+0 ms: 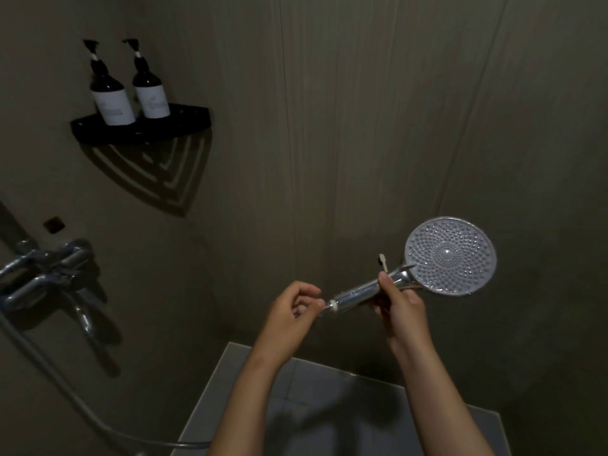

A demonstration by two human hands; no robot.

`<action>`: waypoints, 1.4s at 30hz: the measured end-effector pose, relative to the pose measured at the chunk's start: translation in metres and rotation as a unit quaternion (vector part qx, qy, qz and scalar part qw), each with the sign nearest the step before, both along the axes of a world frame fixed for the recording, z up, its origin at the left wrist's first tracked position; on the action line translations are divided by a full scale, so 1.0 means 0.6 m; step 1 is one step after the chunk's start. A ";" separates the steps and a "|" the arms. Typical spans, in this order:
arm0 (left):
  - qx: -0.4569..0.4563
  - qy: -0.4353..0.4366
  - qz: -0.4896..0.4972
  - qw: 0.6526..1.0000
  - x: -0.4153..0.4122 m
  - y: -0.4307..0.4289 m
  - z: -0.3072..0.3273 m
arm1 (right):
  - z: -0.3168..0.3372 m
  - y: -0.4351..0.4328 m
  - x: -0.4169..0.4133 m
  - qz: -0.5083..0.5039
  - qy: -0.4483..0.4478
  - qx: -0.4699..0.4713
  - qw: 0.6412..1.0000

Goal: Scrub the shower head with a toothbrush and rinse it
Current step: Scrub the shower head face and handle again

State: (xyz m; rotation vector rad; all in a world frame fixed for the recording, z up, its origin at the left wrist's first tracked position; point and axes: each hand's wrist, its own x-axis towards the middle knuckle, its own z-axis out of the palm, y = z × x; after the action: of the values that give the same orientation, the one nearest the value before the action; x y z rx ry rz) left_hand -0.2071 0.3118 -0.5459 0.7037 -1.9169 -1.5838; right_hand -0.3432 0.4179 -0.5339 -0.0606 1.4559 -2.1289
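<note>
I see the mixer tap [49,274] and hose [98,419] far left, well apart from the work. Left hand [289,311] pinches the hose fitting [330,306] at the handle's base. Toothbrush [382,260] pokes up beside the handle and seems clamped under the right thumb. Right hand [403,311] grips the shower head [450,255] by its neck, mid-air, nozzle face toward me. My call: left takes the handle, right frees the brush, then scrub the nozzles in small circles.

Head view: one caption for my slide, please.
Right hand grips the shower head; left hand pinches its handle end.
</note>
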 end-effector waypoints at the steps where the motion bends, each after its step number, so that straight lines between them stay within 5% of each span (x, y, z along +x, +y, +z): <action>1: 0.004 -0.001 0.002 1.000 0.000 -0.001 0.000 | 0.000 0.000 0.000 0.002 0.003 0.002 1.000; 19: -0.128 -0.024 -0.005 0.991 0.006 -0.002 -0.011 | -0.007 -0.004 0.006 0.006 0.006 -0.005 1.000; 28: -0.099 -0.081 -0.006 0.992 0.002 0.010 -0.006 | -0.015 -0.002 0.001 -0.011 0.005 0.000 1.000; 35: -0.088 -0.029 -0.034 0.995 0.003 0.001 -0.011 | -0.013 -0.001 -0.004 -0.012 -0.004 -0.003 1.000; 42: -0.172 -0.039 0.007 0.984 -0.001 0.009 -0.009 | -0.010 -0.001 -0.001 -0.022 -0.002 -0.002 1.000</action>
State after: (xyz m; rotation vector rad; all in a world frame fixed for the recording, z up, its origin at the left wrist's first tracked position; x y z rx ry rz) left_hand -0.2075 0.3170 -0.5515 0.6359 -2.1635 -1.1864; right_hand -0.3436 0.4173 -0.5401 -0.0265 1.4635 -2.1651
